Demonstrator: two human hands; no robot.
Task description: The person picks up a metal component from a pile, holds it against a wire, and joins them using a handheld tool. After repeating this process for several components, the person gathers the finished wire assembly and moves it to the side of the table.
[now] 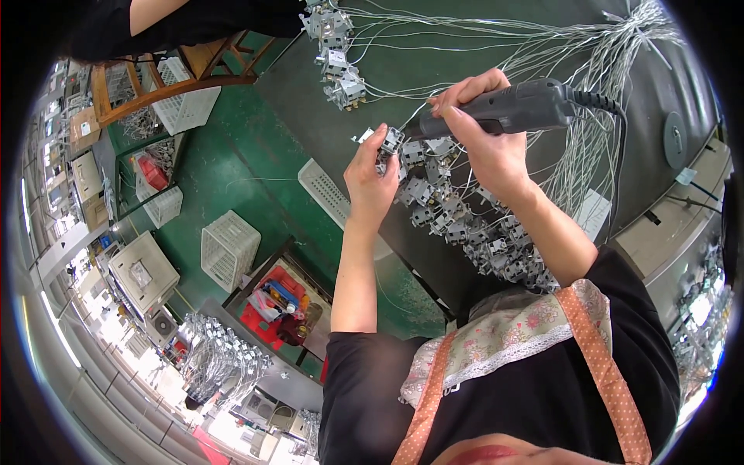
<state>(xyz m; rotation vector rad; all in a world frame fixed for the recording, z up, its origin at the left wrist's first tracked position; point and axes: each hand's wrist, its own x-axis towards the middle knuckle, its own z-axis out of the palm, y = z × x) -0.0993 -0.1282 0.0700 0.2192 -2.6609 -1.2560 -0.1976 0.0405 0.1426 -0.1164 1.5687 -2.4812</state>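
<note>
Between its thumb and fingers, my left hand [370, 177] pinches a small silver metal part [393, 140] with a thin wire on it. My right hand [490, 147] is wrapped round a dark grey corded electric screwdriver [527, 107]. Its tip points left at the part in my left hand; whether they touch is too small to tell. A pile of similar metal parts [457, 221] lies on the dark table [294, 101] beneath and beside my right forearm. Pale wires [577, 167] run from these parts to a bundle at the far right.
Another row of wired metal parts [333, 50] lies at the table's far left edge. The screwdriver's black cord [622, 155] hangs down on the right. White crates [231, 249] and a red-lined box of items [283, 306] stand left. Another person's arm [151, 12] shows top left.
</note>
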